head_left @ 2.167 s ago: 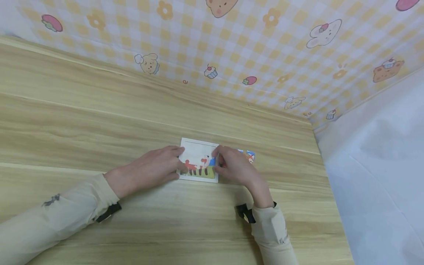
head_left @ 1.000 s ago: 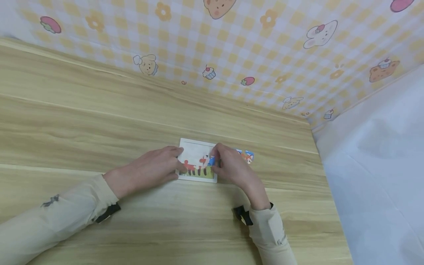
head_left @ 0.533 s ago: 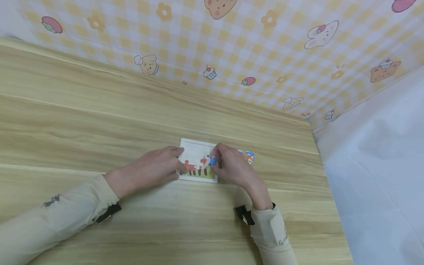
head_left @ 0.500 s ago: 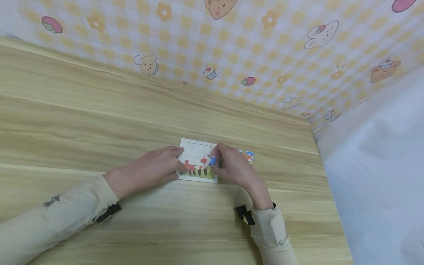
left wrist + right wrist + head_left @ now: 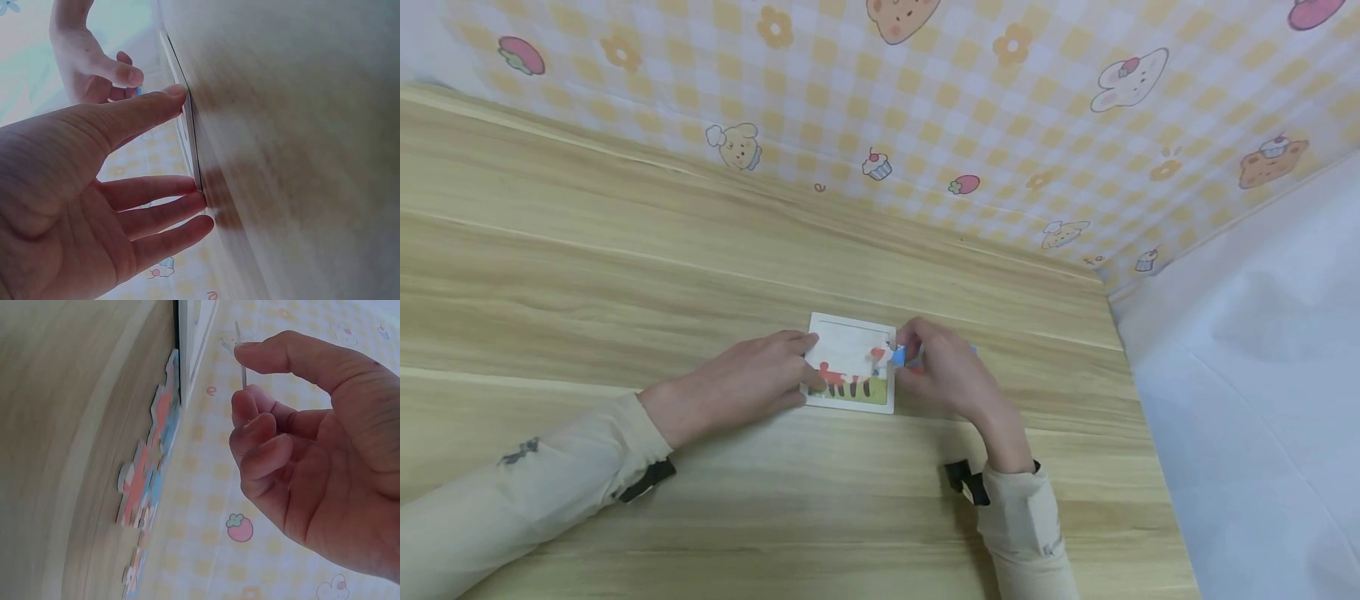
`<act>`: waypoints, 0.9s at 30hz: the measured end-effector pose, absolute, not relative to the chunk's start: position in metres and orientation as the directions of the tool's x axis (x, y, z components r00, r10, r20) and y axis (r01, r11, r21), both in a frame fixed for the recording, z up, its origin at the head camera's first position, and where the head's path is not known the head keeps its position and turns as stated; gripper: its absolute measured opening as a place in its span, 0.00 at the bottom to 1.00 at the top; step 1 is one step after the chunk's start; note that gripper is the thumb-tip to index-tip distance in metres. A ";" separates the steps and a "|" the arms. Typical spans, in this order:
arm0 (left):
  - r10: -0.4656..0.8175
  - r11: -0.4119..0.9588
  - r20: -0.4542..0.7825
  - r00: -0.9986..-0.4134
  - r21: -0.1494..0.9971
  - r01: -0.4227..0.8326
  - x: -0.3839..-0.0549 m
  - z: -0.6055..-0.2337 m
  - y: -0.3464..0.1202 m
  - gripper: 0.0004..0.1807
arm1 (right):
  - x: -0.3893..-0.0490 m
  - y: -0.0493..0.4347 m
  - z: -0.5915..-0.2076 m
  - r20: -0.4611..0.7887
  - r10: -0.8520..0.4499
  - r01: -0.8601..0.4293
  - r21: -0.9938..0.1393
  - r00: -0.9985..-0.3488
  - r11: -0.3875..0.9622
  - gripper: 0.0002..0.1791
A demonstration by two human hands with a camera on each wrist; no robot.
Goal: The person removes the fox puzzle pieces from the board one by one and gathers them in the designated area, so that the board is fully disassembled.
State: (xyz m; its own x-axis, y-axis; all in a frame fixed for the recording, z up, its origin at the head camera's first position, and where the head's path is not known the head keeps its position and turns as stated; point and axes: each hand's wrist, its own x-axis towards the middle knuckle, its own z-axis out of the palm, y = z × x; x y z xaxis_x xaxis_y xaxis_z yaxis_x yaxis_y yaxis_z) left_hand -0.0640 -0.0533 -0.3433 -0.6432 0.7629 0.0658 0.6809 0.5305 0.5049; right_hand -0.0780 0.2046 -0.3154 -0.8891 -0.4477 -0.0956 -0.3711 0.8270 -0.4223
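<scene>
a wooden table (image 5: 625,283) meets a yellow-checked cloth (image 5: 925,100). the right hand (image 5: 957,375) is closed in a pinch; the left hand (image 5: 733,379), fingers extended, touches the left edge of a white tray (image 5: 844,343) flat on the table. joined pieces (image 5: 857,387) line the tray's near part; loose pieces (image 5: 132,494) lie just right of it. the held piece (image 5: 897,357), partly blue, is in the right hand's pinch, raised at the tray's right side.

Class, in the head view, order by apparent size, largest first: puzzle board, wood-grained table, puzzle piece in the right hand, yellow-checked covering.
1. Wood-grained table
2. Yellow-checked covering, cut off by the picture's top edge
3. Puzzle board
4. Puzzle piece in the right hand, partly hidden
</scene>
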 end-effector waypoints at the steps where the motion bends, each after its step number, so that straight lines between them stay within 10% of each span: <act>1: 0.763 0.532 0.063 -0.643 0.503 0.681 -0.064 -0.343 -0.053 0.11 | -0.078 0.206 -0.315 -0.096 -0.442 -0.366 -0.423 -0.892 0.829 0.14; 27: 0.764 0.519 0.100 -0.637 0.491 0.700 -0.064 -0.344 -0.053 0.11 | -0.069 0.255 -0.307 -0.130 -0.359 -0.269 -0.446 -0.924 0.854 0.16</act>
